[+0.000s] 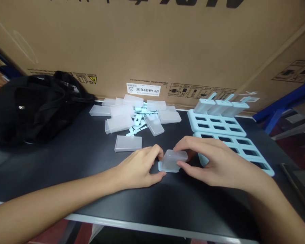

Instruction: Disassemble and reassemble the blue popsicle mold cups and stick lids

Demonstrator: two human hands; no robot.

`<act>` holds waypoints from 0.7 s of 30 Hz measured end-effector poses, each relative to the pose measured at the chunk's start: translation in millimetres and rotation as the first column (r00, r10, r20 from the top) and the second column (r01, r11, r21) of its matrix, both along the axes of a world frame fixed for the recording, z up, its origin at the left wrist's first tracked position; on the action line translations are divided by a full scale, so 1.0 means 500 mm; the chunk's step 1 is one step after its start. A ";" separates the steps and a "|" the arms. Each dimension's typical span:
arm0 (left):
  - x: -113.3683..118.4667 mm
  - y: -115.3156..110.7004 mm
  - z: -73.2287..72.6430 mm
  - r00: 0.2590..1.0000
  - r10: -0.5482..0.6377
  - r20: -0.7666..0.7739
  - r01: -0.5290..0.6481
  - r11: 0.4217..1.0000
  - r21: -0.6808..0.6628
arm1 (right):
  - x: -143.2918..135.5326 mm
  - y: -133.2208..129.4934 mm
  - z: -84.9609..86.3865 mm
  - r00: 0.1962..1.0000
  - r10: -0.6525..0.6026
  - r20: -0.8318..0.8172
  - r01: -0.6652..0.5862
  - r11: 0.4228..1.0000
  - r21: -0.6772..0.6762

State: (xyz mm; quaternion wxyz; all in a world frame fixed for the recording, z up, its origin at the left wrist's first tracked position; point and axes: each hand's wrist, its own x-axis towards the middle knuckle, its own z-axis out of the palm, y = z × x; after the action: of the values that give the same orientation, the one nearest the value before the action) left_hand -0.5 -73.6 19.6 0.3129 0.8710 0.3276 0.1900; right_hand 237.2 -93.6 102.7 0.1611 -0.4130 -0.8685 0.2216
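Note:
A frosted popsicle mould (175, 159) stands upside down on a light blue stick base (169, 170) near the table's front. My right hand (208, 159) grips the mould from the right between thumb and fingers. At the left end of the base, my left hand (144, 166) pinches its edge with thumb and curled forefinger. One loose mould (128, 143) lies behind my left hand. Farther back is a pile of clear moulds (122, 117) with several light blue sticks (138, 123) among them. The underside of the base is hidden.
Two light blue mould racks (218, 127) lie at right; three moulds with blue stick handles (221, 106) stand in the back one. A black bag (33, 108) sits at left. A large cardboard box (132, 44) walls off the back. A dark flat object (300, 186) lies far right.

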 end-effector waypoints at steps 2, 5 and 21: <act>0.000 0.000 -0.001 1.000 0.004 0.001 -0.004 1.000 -0.021 | -0.002 -0.002 0.000 1.000 -0.001 0.011 0.001 1.000 -0.013; 0.000 -0.001 -0.001 1.000 0.011 -0.001 -0.011 0.999 -0.047 | -0.004 -0.004 0.000 1.000 0.003 0.029 -0.002 0.999 -0.037; -0.007 0.006 0.030 0.994 -0.059 -0.089 0.059 0.998 -0.002 | -0.018 -0.009 0.002 0.989 0.070 0.129 -0.076 0.996 0.039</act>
State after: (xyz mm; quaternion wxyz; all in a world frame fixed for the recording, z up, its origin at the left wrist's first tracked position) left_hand -4.1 -70.6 34.7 0.3030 0.8881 0.3152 0.1419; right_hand 227.9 -98.0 103.5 0.1063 -0.3905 -0.8963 0.1815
